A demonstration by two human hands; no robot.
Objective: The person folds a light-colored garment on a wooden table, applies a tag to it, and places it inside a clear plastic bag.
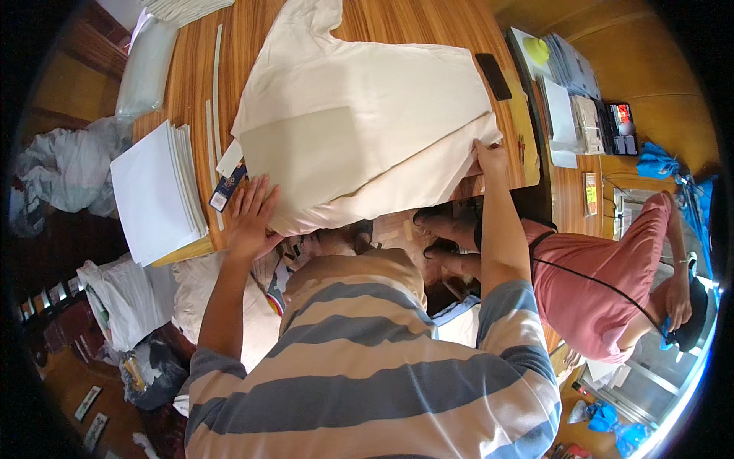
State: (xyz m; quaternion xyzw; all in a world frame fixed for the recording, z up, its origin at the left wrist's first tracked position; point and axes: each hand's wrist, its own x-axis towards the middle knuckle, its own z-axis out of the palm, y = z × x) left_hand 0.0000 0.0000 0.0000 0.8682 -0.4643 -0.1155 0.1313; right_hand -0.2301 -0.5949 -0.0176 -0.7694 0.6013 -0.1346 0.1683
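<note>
A cream shirt [397,92] lies spread on the wooden table, one sleeve stretching toward the far side. On its left half rests a flat beige board [306,157]. My left hand [252,218] lies with its fingers stretched out at the shirt's near left edge, beside the board's corner. Next to those fingers are a dark blue hang tag [227,187] and a small white tag [229,158]. At the near right, my right hand [491,159] pinches the shirt's edge, where a diagonal fold runs across the cloth.
A stack of white sheets [157,195] sits at the table's left edge, near thin pale strips [217,92] and clear plastic packets [145,69]. A black phone [493,76] lies right of the shirt. A person in a pink top [596,283] is at the right.
</note>
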